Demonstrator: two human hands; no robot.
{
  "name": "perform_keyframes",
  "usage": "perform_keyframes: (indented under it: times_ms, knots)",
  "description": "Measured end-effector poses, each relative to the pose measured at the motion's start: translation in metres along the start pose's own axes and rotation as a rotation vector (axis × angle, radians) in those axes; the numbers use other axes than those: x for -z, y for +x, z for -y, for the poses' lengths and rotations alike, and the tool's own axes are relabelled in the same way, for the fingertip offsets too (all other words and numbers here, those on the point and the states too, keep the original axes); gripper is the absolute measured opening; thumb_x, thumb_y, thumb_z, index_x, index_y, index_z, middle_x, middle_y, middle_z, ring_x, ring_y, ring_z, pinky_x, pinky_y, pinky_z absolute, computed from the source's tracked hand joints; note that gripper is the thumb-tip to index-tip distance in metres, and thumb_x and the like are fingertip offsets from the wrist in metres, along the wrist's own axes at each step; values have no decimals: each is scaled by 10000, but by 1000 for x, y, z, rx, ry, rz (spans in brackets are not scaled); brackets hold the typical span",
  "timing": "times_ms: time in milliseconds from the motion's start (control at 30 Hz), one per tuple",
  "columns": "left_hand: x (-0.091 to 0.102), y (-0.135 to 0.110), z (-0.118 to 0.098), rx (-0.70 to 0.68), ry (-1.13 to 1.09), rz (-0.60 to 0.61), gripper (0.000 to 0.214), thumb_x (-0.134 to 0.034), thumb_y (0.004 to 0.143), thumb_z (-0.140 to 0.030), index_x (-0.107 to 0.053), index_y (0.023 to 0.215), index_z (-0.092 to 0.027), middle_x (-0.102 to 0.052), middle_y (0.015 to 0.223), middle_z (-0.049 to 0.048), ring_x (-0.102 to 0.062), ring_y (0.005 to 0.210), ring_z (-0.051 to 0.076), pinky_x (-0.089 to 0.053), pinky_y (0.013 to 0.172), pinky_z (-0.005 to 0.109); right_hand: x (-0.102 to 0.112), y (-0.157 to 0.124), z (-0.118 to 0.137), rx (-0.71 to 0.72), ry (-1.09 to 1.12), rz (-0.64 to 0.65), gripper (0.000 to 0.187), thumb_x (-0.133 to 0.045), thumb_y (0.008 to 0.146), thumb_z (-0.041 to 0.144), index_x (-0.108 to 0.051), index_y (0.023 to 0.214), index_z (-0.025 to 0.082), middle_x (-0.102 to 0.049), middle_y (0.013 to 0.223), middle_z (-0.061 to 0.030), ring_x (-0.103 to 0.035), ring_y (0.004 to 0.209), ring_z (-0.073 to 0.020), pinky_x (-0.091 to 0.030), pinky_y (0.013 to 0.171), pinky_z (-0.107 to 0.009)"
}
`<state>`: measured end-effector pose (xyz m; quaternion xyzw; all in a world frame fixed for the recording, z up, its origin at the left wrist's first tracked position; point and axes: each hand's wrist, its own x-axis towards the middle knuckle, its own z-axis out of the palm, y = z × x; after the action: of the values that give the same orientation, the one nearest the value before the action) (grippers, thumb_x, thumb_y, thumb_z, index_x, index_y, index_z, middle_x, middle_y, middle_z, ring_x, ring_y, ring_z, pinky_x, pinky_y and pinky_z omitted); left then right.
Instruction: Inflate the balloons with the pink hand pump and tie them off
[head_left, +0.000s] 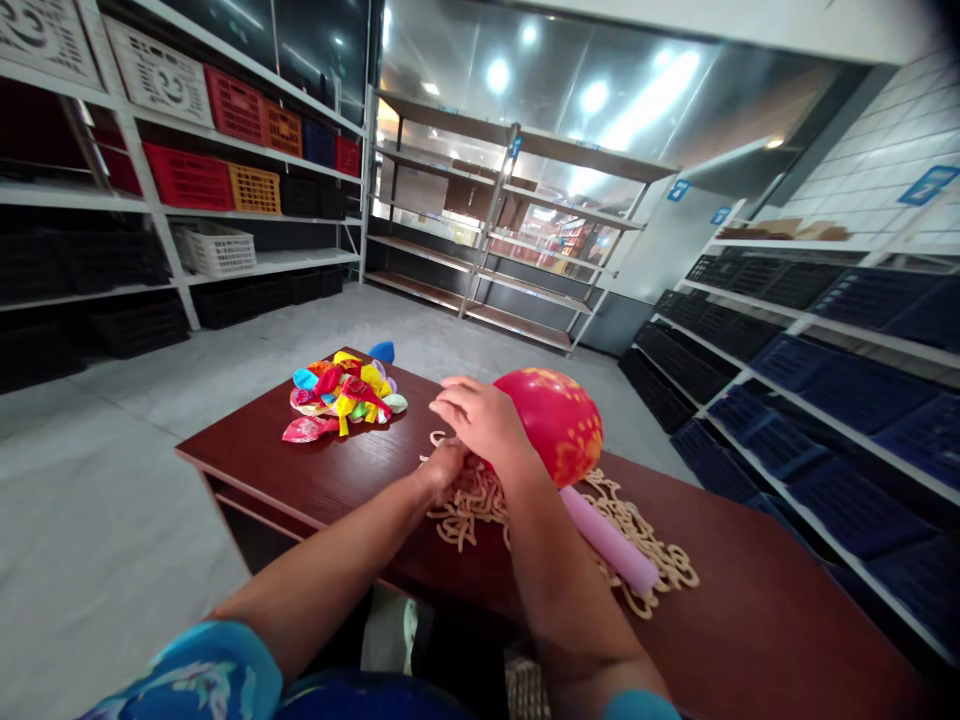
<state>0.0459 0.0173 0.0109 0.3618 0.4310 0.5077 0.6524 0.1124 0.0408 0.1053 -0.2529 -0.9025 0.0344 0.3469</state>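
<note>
An inflated red balloon (pixel 553 425) with yellow markings stands over the table, just right of my hands. My left hand (pixel 447 470) is closed low at the balloon's left side, around its neck end, though the neck itself is hidden. Above it, my right hand (pixel 484 415) reaches across with fingers stretched out to the left and lies against the balloon; its thumb cannot be seen. Beneath both hands spreads a heap of beige rubber-band-like loops (pixel 469 515). A pink cylinder (pixel 611 540) rests on more of these loops to the right.
A pile of limp, colourful balloons (pixel 349 390) lies on the left of the dark brown table (pixel 277 470), with a blue balloon (pixel 382 352) at its far edge. Shelves of crates (pixel 187 180) line the left wall, and dark bins (pixel 810 420) fill the right racks.
</note>
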Motion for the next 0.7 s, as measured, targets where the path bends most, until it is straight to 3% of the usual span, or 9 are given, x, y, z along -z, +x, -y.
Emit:
perform_keyframes:
  times_ms: [100, 233, 367, 467, 533, 600, 700]
  knots:
    - [13, 5, -11, 70, -310, 47, 185, -423, 772, -243, -322, 631, -180, -235, 474, -84, -141, 347, 22, -77, 358, 166, 2, -34, 0, -194, 216, -312, 215, -437, 866, 321, -602, 803, 198, -620, 762, -20, -568, 711, -121, -424, 693, -251]
    - [20, 9, -24, 73, -508, 73, 163, -403, 787, -184, -323, 645, -170, -221, 502, -81, -144, 349, 18, -63, 354, 145, -34, -70, -28, -555, 563, -567, 341, -359, 879, 417, -514, 690, 180, -568, 646, -2, -470, 489, -82, -404, 536, -231]
    - [10, 3, -27, 135, -640, 166, 155, -400, 815, -186, -353, 669, -161, -196, 517, -80, -147, 347, 18, -71, 341, 131, -79, -79, -51, -796, 1027, -445, 304, -477, 799, 487, -548, 800, 192, -565, 666, 3, -485, 532, -100, -386, 467, -213]
    - [2, -2, -27, 162, -723, 227, 169, -400, 826, -187, -351, 667, -160, -157, 521, -84, -140, 343, 16, -60, 337, 125, -91, -81, -52, -802, 1449, -340, 336, -544, 742, 515, -562, 862, 202, -571, 735, -6, -507, 600, -104, -415, 496, -213]
    - [-1, -4, -28, 185, -755, 242, 169, -392, 832, -181, -353, 670, -157, -162, 527, -84, -146, 342, 12, -56, 339, 121, -92, -82, -49, -791, 1616, -257, 368, -549, 727, 546, -567, 887, 215, -560, 752, -1, -500, 598, -94, -420, 500, -208]
    - [-2, -7, -31, 219, -774, 268, 160, -391, 831, -167, -359, 674, -153, -175, 532, -82, -156, 343, 8, -58, 341, 118, -91, -84, -46, -783, 1639, -200, 381, -524, 734, 571, -568, 904, 232, -551, 763, 4, -498, 606, -92, -427, 510, -207]
    - [-2, -11, -38, 234, -786, 307, 165, -409, 824, -161, -353, 669, -155, -189, 535, -79, -178, 349, 10, -73, 343, 114, -91, -85, -46, -758, 1411, -200, 370, -537, 714, 566, -573, 876, 235, -553, 748, 7, -499, 622, -105, -431, 525, -215]
